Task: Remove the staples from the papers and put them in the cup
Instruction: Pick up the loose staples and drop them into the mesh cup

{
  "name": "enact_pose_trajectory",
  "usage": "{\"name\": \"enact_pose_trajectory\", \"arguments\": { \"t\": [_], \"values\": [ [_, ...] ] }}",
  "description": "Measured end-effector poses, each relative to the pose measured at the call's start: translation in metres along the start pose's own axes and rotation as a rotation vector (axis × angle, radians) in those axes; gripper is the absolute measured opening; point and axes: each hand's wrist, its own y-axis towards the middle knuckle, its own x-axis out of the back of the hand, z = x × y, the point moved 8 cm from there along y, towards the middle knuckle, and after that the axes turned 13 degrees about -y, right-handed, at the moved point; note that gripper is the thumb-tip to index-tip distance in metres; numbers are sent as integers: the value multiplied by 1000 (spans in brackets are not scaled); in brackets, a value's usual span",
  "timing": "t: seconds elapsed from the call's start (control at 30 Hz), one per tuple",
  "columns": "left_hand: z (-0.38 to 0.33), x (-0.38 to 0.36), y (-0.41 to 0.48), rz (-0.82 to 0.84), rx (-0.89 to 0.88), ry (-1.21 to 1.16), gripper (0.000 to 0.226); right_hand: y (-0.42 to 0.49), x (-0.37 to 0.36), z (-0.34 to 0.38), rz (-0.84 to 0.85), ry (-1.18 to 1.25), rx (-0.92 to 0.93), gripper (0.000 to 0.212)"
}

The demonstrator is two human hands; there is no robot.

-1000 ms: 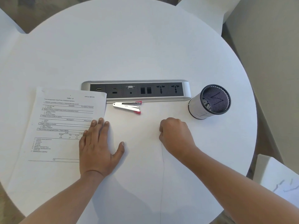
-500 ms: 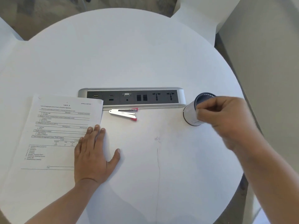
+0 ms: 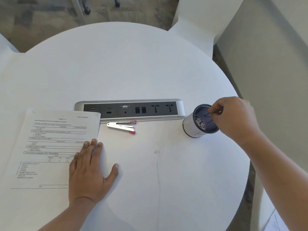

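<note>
Over the cup (image 3: 191,129) the right hand (image 3: 233,117) is held for release, fingers pinched presumably on a staple too small to discern, while the papers (image 3: 50,144) are kept from shifting under the flat, straight-fingered left hand (image 3: 88,172).

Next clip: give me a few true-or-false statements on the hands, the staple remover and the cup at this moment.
1. The left hand lies flat on the right edge of the papers. True.
2. The right hand holds the staple remover. False: it lies on the table in front of the socket strip.
3. The right hand hovers at the mouth of the cup, fingertips pinched. True.
4. The cup lies on its side. False: it stands upright.
</note>
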Motion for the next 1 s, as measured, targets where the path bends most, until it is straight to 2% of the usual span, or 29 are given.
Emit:
{"name": "enact_pose_trajectory", "arguments": {
  "t": [0.13, 0.27, 0.33, 0.4, 0.53, 0.63, 0.7, 0.8, 0.9, 1.0],
  "values": [
    [0, 0, 0, 1, 5, 1, 84, -3, -4, 9, 60, -4, 58, 31],
    [-1, 1, 0, -8, -1, 0, 83, -4, -2, 14, 43, 15, 90, 29],
    [-1, 1, 0, -14, -3, -1, 83, -6, -4, 15, 71, -7, 96, 39],
    [-1, 2, 0, -18, -3, 3, 83, -10, 2, 19, 24, 15, 98, 41],
    [-1, 0, 0, -12, 2, 3, 83, -29, 27, 38, -149, 188, 131, 30],
    [0, 1, 0, -13, 3, -3, 83, -47, 18, 62, -147, 275, 199, 28],
    [0, 0, 0, -11, 6, 0, 83, -55, -9, 80, -103, 218, 282, 29],
    [0, 0, 0, -9, 5, 6, 84, -61, -66, 100, 52, 66, 375, 36],
    [1, 0, 0, -7, 7, 10, 84, -65, -104, 109, 134, -94, 401, 42],
    [0, 1, -1, -15, 2, 9, 83, -62, -123, 110, 146, -183, 378, 60]
  ]
}}
